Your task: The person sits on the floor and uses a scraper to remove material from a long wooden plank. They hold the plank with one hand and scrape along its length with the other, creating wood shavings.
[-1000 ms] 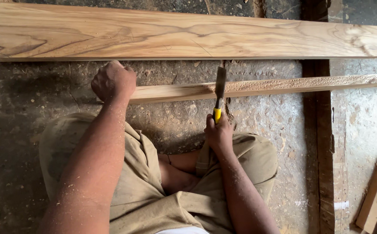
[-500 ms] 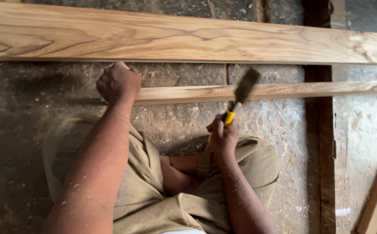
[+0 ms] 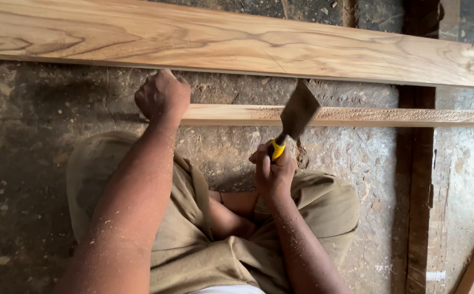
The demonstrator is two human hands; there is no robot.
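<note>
Since the earlier frame my right hand (image 3: 272, 171) has lifted the chisel (image 3: 294, 118) off the wood and swung its blade up and over to the right, so the dark blade now leans at a slant across the narrow strip (image 3: 356, 115) and looks raised above it, though I cannot tell whether it clears the wood; the left hand (image 3: 162, 97) has stayed where it was, at the strip's left end. From my seat I see the right fingers closed tight round the yellow handle, which pokes out just above the knuckles, with the blade's wide end pointing away from me toward the broad plank (image 3: 237, 41); the left fingers are curled into a fist over the near end of the strip, pressing down on it, and I cannot tell whether anything lies inside that fist. That strip lies flat on the concrete floor (image 3: 41, 120), parallel to the plank and just short of it, running from the left hand out past the right edge of the view; its right part shows a carved, dotted pattern. Both forearms are dusted with sawdust; my legs are crossed beneath them in khaki trousers (image 3: 324, 207).
</note>
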